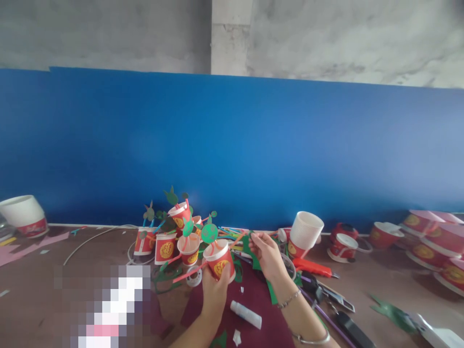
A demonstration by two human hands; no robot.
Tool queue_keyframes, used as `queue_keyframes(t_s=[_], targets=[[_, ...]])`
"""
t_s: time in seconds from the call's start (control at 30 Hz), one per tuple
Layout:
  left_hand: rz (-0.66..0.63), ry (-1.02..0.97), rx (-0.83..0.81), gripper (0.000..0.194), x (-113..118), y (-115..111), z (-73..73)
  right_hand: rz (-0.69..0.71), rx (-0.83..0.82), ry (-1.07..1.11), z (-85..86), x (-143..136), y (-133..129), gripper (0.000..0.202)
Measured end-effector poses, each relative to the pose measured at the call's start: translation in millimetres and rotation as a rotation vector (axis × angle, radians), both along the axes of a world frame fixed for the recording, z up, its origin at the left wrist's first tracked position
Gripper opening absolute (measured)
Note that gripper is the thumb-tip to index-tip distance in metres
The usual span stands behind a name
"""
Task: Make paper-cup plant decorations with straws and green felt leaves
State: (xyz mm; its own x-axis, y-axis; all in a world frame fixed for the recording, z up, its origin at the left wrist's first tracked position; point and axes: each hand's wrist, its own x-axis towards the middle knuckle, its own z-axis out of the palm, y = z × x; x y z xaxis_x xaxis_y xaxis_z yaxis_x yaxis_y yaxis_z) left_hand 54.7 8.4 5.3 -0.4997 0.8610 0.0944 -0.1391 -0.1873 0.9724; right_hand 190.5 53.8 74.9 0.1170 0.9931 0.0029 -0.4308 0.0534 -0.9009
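My left hand point(214, 285) is wrapped round a red paper cup point(219, 260) with a yellow emblem. A round green paper head point(209, 233) with small leaf-like pieces stands over that cup's rim, and a pink straw point(189, 272) sticks out to its left. My right hand point(266, 251) is raised just right of the cup, thumb and fingers pinched together beside an orange straw point(237, 239) and green paper point(253, 257). What the fingertips hold is too small to make out. Below the hands, a white glue stick point(246, 314) lies on dark red paper point(268, 325).
Several similar decorated cups point(166, 249) crowd the left. Stacked white cups point(306, 230), an orange utility knife point(315, 267), black keys point(350, 328) and green-bladed scissors point(402, 316) lie to the right. More red cups point(433, 253) stand far right. A blue panel point(232, 150) borders the table's back.
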Motion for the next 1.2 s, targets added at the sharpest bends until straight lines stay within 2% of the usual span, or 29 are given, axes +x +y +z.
queue_keyframes(t_s=[0.2,0.37,0.67,0.9,1.2], targets=[[-0.039,-0.031,0.005,0.053,2,-3,0.6,0.01,0.013,-0.034,5.7,3,0,0.033],[-0.051,-0.06,0.001,0.054,1,-4,3.3,0.018,-0.014,-0.025,7.6,-1,-4,0.051],[-0.047,-0.076,0.055,0.052,2,-4,0.7,-0.017,0.036,-0.055,2.2,-8,-4,0.033],[-0.067,-0.071,0.049,0.05,1,-3,-4.5,-0.019,0.03,-0.074,2.8,-5,-4,0.032],[-0.119,-0.05,0.017,0.049,4,-2,-5.6,0.023,-0.008,0.042,10.0,-3,-5,0.032]])
